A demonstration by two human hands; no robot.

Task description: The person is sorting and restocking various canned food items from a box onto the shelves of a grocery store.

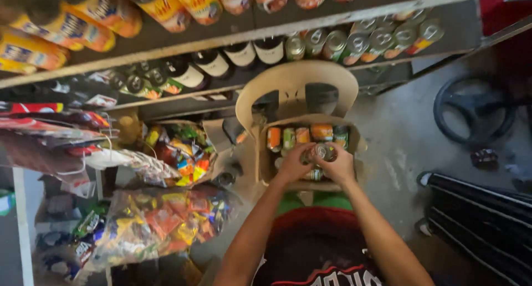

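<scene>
An open cardboard box [262,153] of tin cans rests on the seat of a beige plastic chair [299,84] in front of me. Both my hands reach into it. My left hand [293,163] and my right hand [339,165] together hold a tin can [322,152] with a silver top, just above the box's front half. A row of cans with orange and green labels [302,135] lies along the box's far side. More cans sit under my hands, partly hidden.
Shelves above hold orange bottles [83,26], dark bottles [216,62] and a row of tins [360,42]. Bags of coloured snack packets [160,219] pile up at the left. A black wheel-shaped object [471,106] and a dark striped thing [482,208] lie on the concrete floor at the right.
</scene>
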